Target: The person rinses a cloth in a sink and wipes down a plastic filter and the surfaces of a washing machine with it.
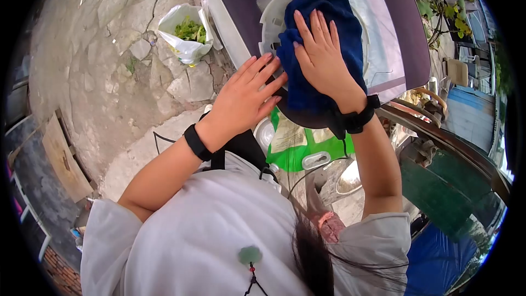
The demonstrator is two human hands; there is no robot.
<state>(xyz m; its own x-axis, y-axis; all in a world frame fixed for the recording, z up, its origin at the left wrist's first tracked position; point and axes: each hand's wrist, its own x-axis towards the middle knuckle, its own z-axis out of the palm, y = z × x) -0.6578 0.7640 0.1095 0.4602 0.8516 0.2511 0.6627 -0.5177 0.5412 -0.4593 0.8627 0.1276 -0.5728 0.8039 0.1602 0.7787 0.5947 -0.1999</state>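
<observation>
A dark blue cloth [346,27] is spread over a round white plastic piece [271,17], whose rim shows around it. Both lie on a purple-topped surface [241,1] with a pale, glossy area. My right hand [322,60] rests flat on the cloth, fingers spread and palm down. Just beside the near left edge of the cloth is my left hand [238,101], its fingers stretched out with nothing in them. The fingertips reach right to the edge of the cloth and the purple surface. Much of the white piece is hidden beneath the cloth.
On cracked concrete to the left stands a white plastic bag [189,49] of green leaves. Below the surface are a green and white package [307,142] and a dark cord [312,170]. Leafy vines [444,8] hang at upper right, and a wooden board [67,156] leans at far left.
</observation>
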